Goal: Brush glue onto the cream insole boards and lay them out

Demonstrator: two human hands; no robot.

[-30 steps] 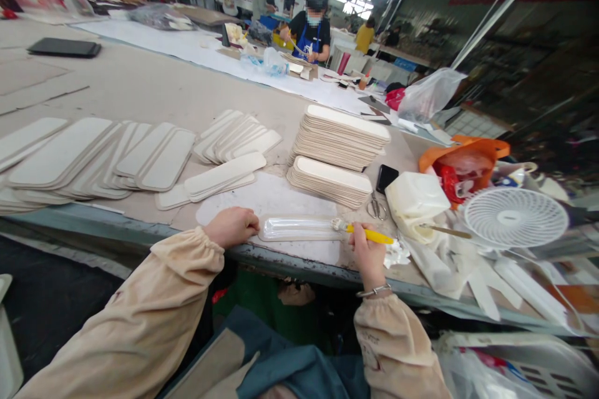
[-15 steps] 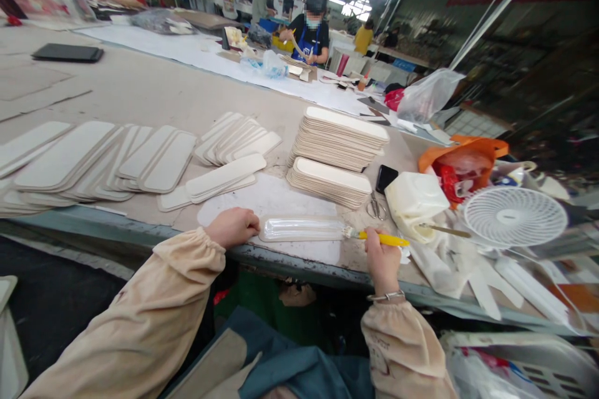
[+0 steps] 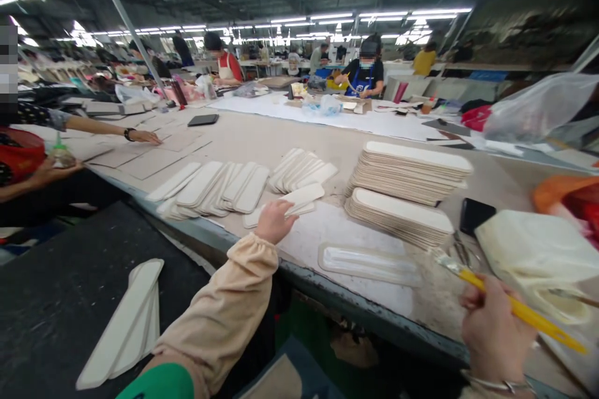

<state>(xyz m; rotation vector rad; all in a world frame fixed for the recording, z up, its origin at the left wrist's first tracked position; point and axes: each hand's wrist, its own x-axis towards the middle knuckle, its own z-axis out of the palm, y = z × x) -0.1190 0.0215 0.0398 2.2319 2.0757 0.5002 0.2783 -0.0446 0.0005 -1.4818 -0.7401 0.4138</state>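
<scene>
My right hand (image 3: 498, 324) is closed round the yellow handle of a paintbrush (image 3: 519, 312). The brush's bristles, smeared white, point left over the table. To the left of them a rounded strip (image 3: 369, 263) lies flat, with glossy white glue streaked along it. My left hand (image 3: 276, 222) is at a small group of pale rounded strips (image 3: 306, 194), its thumb and fingers somewhat apart; whether the fingertips touch the top strip I cannot tell. Farther left are more fanned-out strips (image 3: 206, 184). Two neat stacks of strips (image 3: 407, 165) stand behind the glued one.
A black phone (image 3: 476, 217), scissors (image 3: 462, 250) and a cut-open white plastic jug (image 3: 538, 246) lie on the right. Several strips (image 3: 124, 324) rest on a dark surface at lower left. A co-worker's arm (image 3: 107, 129) reaches over the table at far left.
My view has swung left. My left hand has moved from the glued strip's left end to the loose strips. My right hand has drawn the brush off the glued strip, to the right.
</scene>
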